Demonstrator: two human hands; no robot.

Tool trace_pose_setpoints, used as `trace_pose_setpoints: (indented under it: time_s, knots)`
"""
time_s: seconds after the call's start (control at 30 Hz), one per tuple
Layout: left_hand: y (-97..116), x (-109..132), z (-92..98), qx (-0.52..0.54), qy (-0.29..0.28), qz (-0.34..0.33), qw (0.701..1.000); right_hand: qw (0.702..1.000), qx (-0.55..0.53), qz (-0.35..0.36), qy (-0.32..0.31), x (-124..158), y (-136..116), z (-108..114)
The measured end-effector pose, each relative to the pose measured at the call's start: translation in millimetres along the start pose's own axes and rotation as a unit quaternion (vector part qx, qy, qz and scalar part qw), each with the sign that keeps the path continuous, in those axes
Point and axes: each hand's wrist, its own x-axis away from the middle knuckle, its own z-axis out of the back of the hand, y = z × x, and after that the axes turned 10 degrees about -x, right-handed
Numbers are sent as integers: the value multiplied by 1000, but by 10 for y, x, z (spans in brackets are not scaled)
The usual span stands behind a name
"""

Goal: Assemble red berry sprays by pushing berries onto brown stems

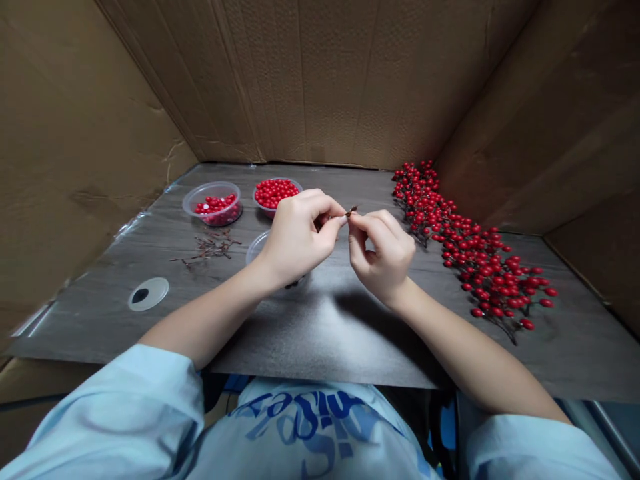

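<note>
1. Hands: the left hand (295,237) and right hand (383,253) meet above the middle of the table (325,327), fingertips pinched narrow on either end of one small brown twig (351,211).
2. Twig: short, thin and dark. I cannot tell whether a berry is on it.
3. Done, by my judgement: two clear bowls at the far left hold loose red berries, one partly filled (187,200), one nearly full (256,197). A small heap of bare stems (210,245) lies near them.
4. Left: a long pile of berry sprigs (475,257) at the right remains fully berried, so most of the stock appears unprocessed.
5. A third clear cup (255,247) sits under the left hand, its contents hidden. A round lid (149,294) lies apart.
</note>
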Motion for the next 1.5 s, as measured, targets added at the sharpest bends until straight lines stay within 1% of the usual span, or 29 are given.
trace_pose_setpoints:
  time_s: [0.07, 0.13, 0.2, 0.27, 0.33, 0.4, 0.47, 0.57, 0.63, 0.7, 0.8, 0.87, 0.93, 1.07, 1.33, 1.5]
  knots:
    - [-12, -8, -9, 13, -10, 13, 1000, 1000, 7, 9, -12, 2, 24, 8]
    - [-20, -24, -17, 52, -29, 40, 997, 1000, 5, -1, -23, -3, 35, 17]
    - [-18, -48, -15, 112, -55, 75, 989, 998, -22, -50, -19, -21, 29, 27]
    - [-4, -74, 7, 166, -81, 107, 977, 987, -91, -133, -3, -53, 10, 39]
    - [15, -95, 45, 194, -104, 123, 968, 959, -182, -220, 7, -93, -8, 51]
    - [32, -105, 86, 206, -123, 126, 963, 923, -265, -278, -4, -134, -13, 63]
    - [41, -106, 116, 211, -135, 120, 961, 893, -321, -313, -26, -169, 0, 74]
    - [44, -101, 137, 209, -143, 113, 961, 860, -376, -343, -47, -204, 43, 89]
    - [46, -99, 144, 205, -146, 113, 961, 844, -401, -353, -52, -221, 71, 107]
    - [51, -97, 153, 200, -149, 114, 962, 837, -417, -349, -59, -240, 89, 138]
    - [55, -95, 170, 193, -146, 111, 964, 848, -407, -332, -77, -274, 95, 207]
    - [53, -94, 180, 188, -141, 107, 966, 859, -387, -321, -96, -292, 93, 252]
    - [47, -93, 187, 183, -139, 102, 968, 864, -376, -315, -116, -303, 92, 280]
    - [39, -93, 198, 175, -140, 101, 969, 858, -384, -311, -141, -305, 92, 286]
    - [70, -88, 197, 184, -163, 117, 962, 848, -399, -303, -173, -305, 88, 280]
    - [67, -86, 195, 180, -166, 110, 963, 842, -408, -309, -171, -287, 93, 260]
